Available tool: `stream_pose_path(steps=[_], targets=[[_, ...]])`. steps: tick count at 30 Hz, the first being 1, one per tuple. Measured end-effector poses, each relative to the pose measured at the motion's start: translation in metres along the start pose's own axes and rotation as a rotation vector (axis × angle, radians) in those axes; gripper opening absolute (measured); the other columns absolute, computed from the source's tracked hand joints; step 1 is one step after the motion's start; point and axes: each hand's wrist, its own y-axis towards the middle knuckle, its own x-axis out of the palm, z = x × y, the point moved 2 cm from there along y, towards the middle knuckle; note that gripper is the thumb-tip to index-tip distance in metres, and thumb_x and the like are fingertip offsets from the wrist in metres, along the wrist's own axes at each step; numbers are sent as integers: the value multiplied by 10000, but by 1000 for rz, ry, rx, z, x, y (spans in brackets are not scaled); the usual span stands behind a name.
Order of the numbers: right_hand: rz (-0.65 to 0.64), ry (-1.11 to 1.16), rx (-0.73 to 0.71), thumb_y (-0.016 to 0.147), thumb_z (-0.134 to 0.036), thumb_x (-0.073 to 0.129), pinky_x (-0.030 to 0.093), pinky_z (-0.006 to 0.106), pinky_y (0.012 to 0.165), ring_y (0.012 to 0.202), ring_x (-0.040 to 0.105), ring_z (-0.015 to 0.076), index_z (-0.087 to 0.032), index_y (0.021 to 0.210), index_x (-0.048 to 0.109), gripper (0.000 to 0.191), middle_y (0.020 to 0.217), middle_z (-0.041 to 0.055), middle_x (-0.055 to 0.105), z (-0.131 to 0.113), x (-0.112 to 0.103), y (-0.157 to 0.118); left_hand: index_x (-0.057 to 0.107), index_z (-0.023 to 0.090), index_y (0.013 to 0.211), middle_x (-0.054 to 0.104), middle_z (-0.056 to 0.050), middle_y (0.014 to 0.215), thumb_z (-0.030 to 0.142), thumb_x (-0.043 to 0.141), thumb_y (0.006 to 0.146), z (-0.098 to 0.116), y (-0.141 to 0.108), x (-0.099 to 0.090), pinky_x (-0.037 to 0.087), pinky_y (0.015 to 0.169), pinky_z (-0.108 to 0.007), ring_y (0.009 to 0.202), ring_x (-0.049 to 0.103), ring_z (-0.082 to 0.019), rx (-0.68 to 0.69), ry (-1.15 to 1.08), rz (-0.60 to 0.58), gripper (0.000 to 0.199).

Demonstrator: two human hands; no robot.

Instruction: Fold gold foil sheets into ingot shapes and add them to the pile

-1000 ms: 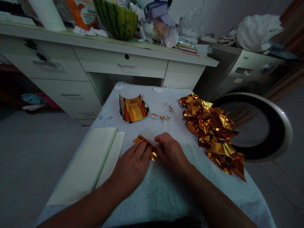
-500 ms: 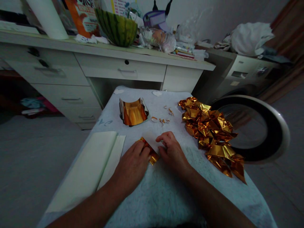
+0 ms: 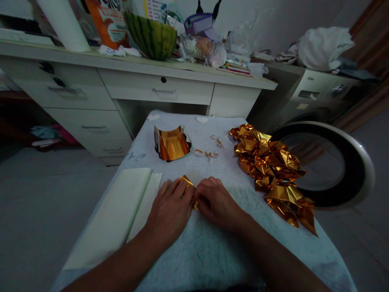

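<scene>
A small piece of gold foil paper point(image 3: 187, 181) lies on the cloth-covered table in front of me, mostly hidden under my fingers. My left hand point(image 3: 172, 209) holds it down from the left, fingers close together across it. From the right, my right hand point(image 3: 218, 199) has its fingers curled and pinched at the foil's right edge. Some pale, thin paper shows just beyond the fingertips. Farther back stands a curved stack of gold foil sheets point(image 3: 174, 146). Pale paper sheets point(image 3: 114, 215) lie to the left of my left hand.
A heap of folded gold foil pieces point(image 3: 267, 162) covers the table's right side. Small gold scraps point(image 3: 210, 155) lie near the middle. Behind the table stands a white desk point(image 3: 146, 69) with a cut watermelon point(image 3: 150, 38). At right, a washing machine's round door point(image 3: 361, 166) hangs open.
My right hand has moved left and closed its fingers at the foil's edge, beside my left hand. Less of the foil shows now. The view has shifted slightly.
</scene>
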Motion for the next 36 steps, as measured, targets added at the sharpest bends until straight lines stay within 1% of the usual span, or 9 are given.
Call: stream_pose_path(steps=[5,9,14,20,26,28,31,34,36], targets=[[-59,-11,15,832,-169,614,337,324,790,862,497,184,-176,841,600,19,870,31,604,0,-2,0,640,123,967,671,-106,990,116,532,886,-7,-2,1,506,958,-447,979,628,-258,30,13,-15,136],[-97,-19,17,817,-214,671,335,326,794,875,498,187,-179,874,612,90,909,29,612,-1,-5,-1,637,134,988,694,-111,1039,75,483,886,-13,-6,-2,517,955,-434,1001,648,-250,-3,10,-19,194],[-144,-12,28,735,-300,793,345,337,823,926,505,207,-189,930,614,288,977,34,618,1,-9,-1,666,92,1011,712,-174,1103,5,417,844,-11,-10,-6,521,959,-450,1024,674,-275,8,86,11,312],[-178,-26,54,744,-253,789,362,340,818,944,524,210,-191,943,622,267,988,35,631,1,-10,0,687,66,1045,705,-212,1126,-2,389,841,-14,-14,-6,511,941,-509,1043,673,-332,-62,172,22,368],[-217,-79,28,757,-260,772,374,341,798,931,528,211,-195,956,638,249,983,46,628,-3,-13,5,697,87,1012,712,-201,1103,35,348,866,-16,-11,-8,517,888,-549,1058,652,-344,-79,123,41,382],[-225,-82,26,749,-258,778,377,339,794,923,530,210,-194,935,639,241,979,44,630,-3,-14,6,698,80,995,716,-201,1087,43,354,870,-16,-10,-11,526,881,-530,1038,658,-334,-59,128,77,368],[-219,-67,27,746,-252,784,379,342,810,931,532,209,-197,916,636,232,975,37,631,-2,-14,6,699,103,1008,728,-162,1082,41,362,883,-15,-10,-14,536,904,-460,1042,668,-283,69,100,143,365],[-207,-32,34,749,-257,786,377,340,818,941,529,207,-202,931,628,247,976,32,628,0,-14,5,702,131,1024,746,-126,1061,26,358,879,-12,-13,-12,555,880,-412,1008,690,-247,175,68,101,388],[-207,-13,41,752,-253,782,375,336,814,941,526,207,-202,942,624,252,982,33,628,1,-13,4,699,124,1059,741,-137,1092,11,365,857,-10,-15,-11,561,869,-415,1000,699,-252,158,79,49,406]])
